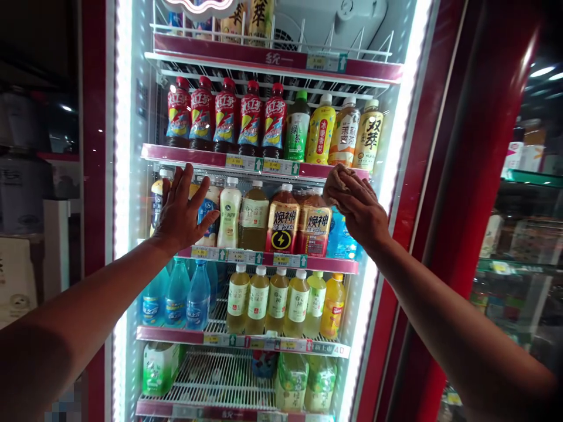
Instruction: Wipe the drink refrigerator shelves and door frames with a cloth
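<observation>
A lit drinks fridge with a glass door (132, 117) stands in front of me, its shelves full of bottles. My left hand (182, 208) is open, fingers spread, pressed flat against the glass at the second shelf, over white and blue bottles. My right hand (358, 208) is closed on a crumpled brownish cloth (336, 181), held against the glass near the right end of the upper shelf rail (246, 162). Red-capped bottles (226, 114) line the shelf above my hands. Two bottles with black-and-yellow labels (284, 225) stand between my hands.
The fridge's red frame (457, 176) runs down on the right, and a red edge (93, 176) on the left. Store shelving with goods (523, 234) stands at the far right. Dim objects sit at the left (26, 193). Lower shelves hold blue, yellow and green bottles.
</observation>
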`<state>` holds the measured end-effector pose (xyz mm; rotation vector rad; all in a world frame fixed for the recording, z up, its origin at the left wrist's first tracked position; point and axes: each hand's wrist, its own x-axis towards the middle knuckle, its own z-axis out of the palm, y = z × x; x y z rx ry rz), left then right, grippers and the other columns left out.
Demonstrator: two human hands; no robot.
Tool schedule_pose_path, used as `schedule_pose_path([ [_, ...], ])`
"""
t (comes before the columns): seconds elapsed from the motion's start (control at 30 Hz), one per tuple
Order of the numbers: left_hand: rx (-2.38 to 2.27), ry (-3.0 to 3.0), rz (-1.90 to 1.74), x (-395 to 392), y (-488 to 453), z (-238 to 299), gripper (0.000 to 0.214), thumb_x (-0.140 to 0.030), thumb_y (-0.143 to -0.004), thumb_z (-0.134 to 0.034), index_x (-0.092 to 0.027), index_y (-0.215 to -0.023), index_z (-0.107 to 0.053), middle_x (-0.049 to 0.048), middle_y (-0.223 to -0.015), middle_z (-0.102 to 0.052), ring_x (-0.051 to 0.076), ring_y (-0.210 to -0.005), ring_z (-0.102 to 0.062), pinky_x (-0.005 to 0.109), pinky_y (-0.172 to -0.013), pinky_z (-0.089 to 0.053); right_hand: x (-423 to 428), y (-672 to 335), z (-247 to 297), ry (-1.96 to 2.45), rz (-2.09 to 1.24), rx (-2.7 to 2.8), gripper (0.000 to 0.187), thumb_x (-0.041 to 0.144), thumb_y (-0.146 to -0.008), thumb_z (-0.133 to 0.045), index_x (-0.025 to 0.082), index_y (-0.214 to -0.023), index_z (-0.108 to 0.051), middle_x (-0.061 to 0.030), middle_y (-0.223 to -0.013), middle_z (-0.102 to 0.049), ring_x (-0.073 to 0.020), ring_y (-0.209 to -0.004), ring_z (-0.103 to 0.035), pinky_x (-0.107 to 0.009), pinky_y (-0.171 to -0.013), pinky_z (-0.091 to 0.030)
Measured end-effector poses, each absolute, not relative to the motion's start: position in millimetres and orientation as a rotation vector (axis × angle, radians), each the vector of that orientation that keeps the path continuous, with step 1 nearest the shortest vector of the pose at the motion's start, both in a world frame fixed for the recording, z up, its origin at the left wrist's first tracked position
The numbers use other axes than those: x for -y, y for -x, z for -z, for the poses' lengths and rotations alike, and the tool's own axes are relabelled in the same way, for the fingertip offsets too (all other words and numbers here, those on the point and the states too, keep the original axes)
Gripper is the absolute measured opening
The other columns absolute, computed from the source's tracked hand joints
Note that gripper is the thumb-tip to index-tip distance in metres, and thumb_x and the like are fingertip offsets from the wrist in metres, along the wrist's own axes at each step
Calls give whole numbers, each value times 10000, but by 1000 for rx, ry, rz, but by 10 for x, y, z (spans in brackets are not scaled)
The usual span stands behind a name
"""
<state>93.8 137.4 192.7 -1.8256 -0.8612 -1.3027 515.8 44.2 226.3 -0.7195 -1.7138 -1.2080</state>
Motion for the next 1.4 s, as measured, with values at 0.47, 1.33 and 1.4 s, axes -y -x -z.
schedule_pose_path([
  [0.47, 761, 1829, 1268, -1436, -841, -1909, 783, -508, -969, -535, -337, -1654, -197, 113, -1752, -38, 381, -1609, -55, 653, -1264, -111, -510, -4818, -2196, 701, 1214, 1794, 492, 105, -997, -524, 418, -1348, -667, 63, -1566, -527, -241, -1476, -483, -540, -1249, -416],
  [1.33, 715, 1872, 1183, -1408, -701, -1906, 826, -445, -961, -595, -368, -1656, -153, 108, -1749, -55, 353, -1610, -85, 631, -1276, -118, -710, -4150, -2302, 715, 1225, 1773, 485, 178, -1005, -547, 432, -1414, -608, 66, -1623, -451, -259, -1520, -415, -554, -1251, -406],
  [1.4, 740, 1874, 1175, -1403, -690, -1907, 802, -471, -969, -577, -369, -1653, -170, 113, -1746, -72, 357, -1607, -101, 652, -1270, -73, -729, -4086, -2315, 711, 1229, 1723, 485, 202, -1010, -545, 437, -1432, -590, 70, -1633, -432, -268, -1535, -387, -575, -1255, -392],
])
